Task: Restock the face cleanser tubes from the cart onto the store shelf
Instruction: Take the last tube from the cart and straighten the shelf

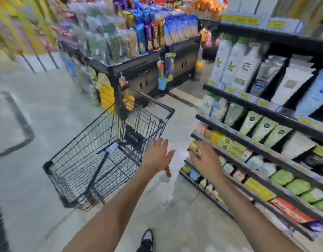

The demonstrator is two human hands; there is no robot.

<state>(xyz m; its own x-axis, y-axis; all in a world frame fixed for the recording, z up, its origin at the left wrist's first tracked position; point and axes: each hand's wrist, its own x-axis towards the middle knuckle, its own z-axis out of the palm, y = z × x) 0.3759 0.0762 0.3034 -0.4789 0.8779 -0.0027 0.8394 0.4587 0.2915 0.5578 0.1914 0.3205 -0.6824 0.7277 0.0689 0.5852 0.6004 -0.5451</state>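
A black wire cart (95,157) stands on the floor at centre left, and no tubes show in its basket. On the right, a black store shelf (247,106) holds several face cleanser tubes (262,129), pale green ones in the middle row and larger white tubes above. My left hand (158,155) hovers open just right of the cart's near corner, fingers spread, holding nothing. My right hand (205,157) is also open, stretched toward the lower shelf rows next to the boxed soaps. The whole view is blurred by motion.
A snack display (131,42) on black stands fills the aisle behind the cart. Boxed soaps (228,144) and green packs (291,182) line the lower shelves. My shoe (147,240) shows at the bottom. Open concrete floor lies left of the cart.
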